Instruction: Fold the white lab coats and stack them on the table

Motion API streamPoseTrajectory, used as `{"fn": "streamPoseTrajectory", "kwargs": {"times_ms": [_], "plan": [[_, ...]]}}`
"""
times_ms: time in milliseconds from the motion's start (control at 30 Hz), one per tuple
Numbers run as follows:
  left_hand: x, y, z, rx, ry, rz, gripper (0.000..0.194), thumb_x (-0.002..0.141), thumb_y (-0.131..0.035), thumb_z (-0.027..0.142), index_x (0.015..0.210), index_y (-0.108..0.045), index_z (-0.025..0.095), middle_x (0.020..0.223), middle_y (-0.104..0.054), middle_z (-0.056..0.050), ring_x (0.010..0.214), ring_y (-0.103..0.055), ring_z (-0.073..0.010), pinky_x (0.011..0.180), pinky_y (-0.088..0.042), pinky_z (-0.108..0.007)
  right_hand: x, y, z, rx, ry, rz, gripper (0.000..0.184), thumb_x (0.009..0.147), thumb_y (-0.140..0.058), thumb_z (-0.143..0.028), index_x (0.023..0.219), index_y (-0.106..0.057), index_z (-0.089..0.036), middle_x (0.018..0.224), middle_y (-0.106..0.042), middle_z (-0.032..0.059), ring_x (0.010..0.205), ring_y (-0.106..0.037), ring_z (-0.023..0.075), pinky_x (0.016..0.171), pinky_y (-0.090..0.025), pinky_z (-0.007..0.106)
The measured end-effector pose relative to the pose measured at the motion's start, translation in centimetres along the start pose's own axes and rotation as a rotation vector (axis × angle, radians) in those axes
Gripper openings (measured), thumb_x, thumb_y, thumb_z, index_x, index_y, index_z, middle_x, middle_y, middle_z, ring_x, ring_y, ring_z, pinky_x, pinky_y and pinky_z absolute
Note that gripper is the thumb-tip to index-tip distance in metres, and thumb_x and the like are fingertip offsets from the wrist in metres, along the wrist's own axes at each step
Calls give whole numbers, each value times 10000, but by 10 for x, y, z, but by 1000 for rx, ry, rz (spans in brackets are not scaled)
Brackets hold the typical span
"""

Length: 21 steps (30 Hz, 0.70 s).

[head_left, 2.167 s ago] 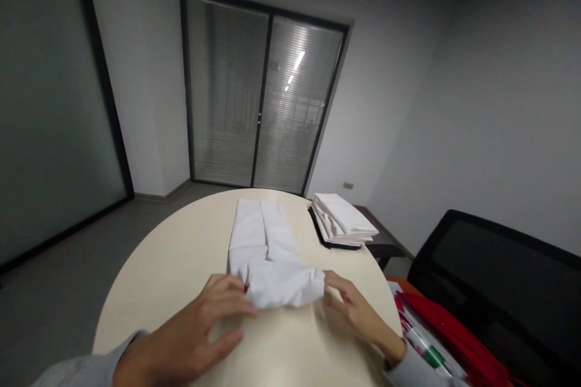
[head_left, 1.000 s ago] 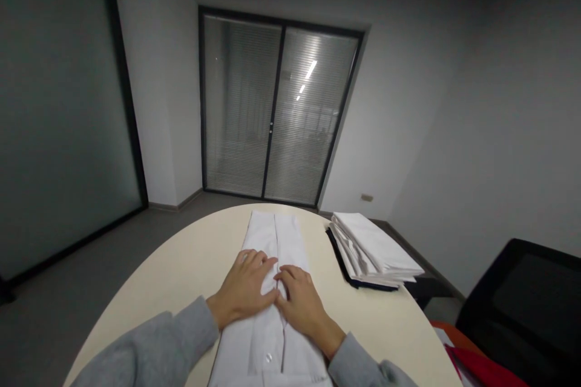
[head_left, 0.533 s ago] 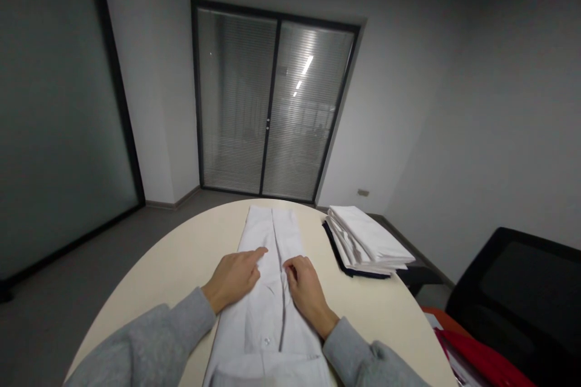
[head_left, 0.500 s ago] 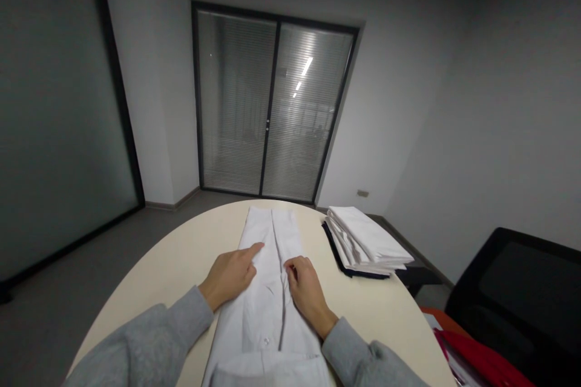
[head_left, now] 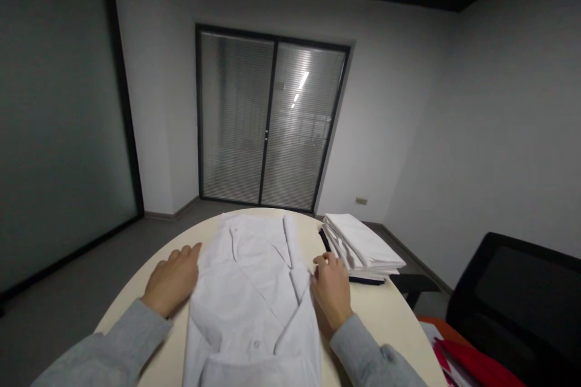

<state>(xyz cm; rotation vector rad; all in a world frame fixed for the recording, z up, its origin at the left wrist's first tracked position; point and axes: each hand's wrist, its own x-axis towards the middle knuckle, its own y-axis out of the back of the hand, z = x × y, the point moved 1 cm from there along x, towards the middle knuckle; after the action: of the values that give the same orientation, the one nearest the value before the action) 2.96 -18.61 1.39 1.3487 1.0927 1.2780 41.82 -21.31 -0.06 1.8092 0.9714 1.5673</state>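
Note:
A white button-front garment (head_left: 254, 272) lies lengthwise on the table before me, with creases and a folded strip along its right side. Its near end is doubled over into a layer below a button (head_left: 256, 344). At the garment's left edge, my left hand (head_left: 172, 278) is closed, the fingers curled and the fingertips against the cloth. Along the opposite edge my right hand (head_left: 332, 287) has its fingers bent together, pinching the border of the fabric. Both thumbs are mostly hidden.
To the right, a stack of folded white cloth (head_left: 363, 245) sits on a dark flat item (head_left: 367, 281) at the edge of the round table (head_left: 385, 326). A black chair (head_left: 517, 302) stands beyond, with red fabric (head_left: 476, 366) near it.
The garment has been spread wider, its left part now laid out to the left. My left hand moved left from its middle, and my right hand moved right to its edge.

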Motion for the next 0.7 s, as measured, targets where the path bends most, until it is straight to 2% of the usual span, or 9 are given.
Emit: {"fn": "streamPoseTrajectory", "kwargs": {"times_ms": [100, 167, 267, 333, 400, 500, 600, 700], "plan": [[25, 0, 25, -153, -218, -54, 556, 993, -390, 276, 1528, -498, 165, 1466, -599, -168, 1342, -561, -314, 1082, -450, -469, -1, 20, -23, 78, 140, 101, 246, 936, -532, -98, 1095, -695, -190, 1235, -626, 146, 1142, -549, 318, 988, -425, 457], [40, -10, 47, -263, -309, -142, 586, 1003, -421, 380, 1549, -482, 176, 1563, -525, -150, 1429, -493, -303, 1150, -404, -459, -8, 26, -43, 185, 274, 56, 243, 958, -537, -131, 1145, -674, -202, 1287, -618, 130, 1204, -525, 303, 1037, -409, 454], [47, -39, 74, -295, -313, -210, 678, 999, -434, 526, 1577, -452, 172, 1655, -401, -152, 1520, -375, -342, 1201, -340, -524, -25, 25, -65, 283, 436, -173, 222, 966, -624, -251, 1184, -665, -245, 1306, -636, 83, 1220, -524, 278, 1090, -378, 446], [41, -55, 84, -237, -298, -152, 688, 1013, -401, 552, 1585, -448, 173, 1675, -357, -145, 1547, -309, -382, 1226, -265, -593, -34, 20, -71, 317, 543, -354, 195, 976, -647, -339, 1152, -678, -260, 1234, -677, 52, 1174, -559, 252, 1084, -379, 420], [32, -64, 88, -195, -297, -88, 675, 1036, -351, 548, 1591, -443, 175, 1684, -336, -127, 1560, -270, -397, 1245, -203, -617, -39, 18, -72, 335, 628, -487, 195, 1000, -618, -385, 1122, -691, -251, 1145, -708, 41, 1110, -598, 226, 1039, -400, 375], [24, -64, 87, -183, -295, -80, 681, 1050, -318, 565, 1607, -417, 185, 1692, -319, -95, 1568, -249, -391, 1257, -189, -605, -39, 19, -71, 317, 652, -575, 244, 1011, -587, -423, 1121, -704, -239, 1049, -732, 42, 1016, -644, 213, 939, -429, 331], [26, -60, 86, -188, -301, -85, 676, 1053, -317, 569, 1606, -418, 193, 1697, -309, -82, 1571, -243, -388, 1260, -187, -604, -36, 25, -72, 286, 603, -632, 272, 1000, -585, -463, 1097, -716, -246, 971, -752, 33, 897, -684, 207, 821, -437, 305], [30, -58, 85, -201, -308, -100, 667, 1053, -328, 566, 1599, -430, 197, 1693, -320, -84, 1572, -242, -386, 1261, -182, -609, -34, 34, -71, 295, 543, -674, 245, 991, -580, -435, 1076, -722, -254, 914, -771, 17, 816, -709, 193, 737, -424, 282]]}}
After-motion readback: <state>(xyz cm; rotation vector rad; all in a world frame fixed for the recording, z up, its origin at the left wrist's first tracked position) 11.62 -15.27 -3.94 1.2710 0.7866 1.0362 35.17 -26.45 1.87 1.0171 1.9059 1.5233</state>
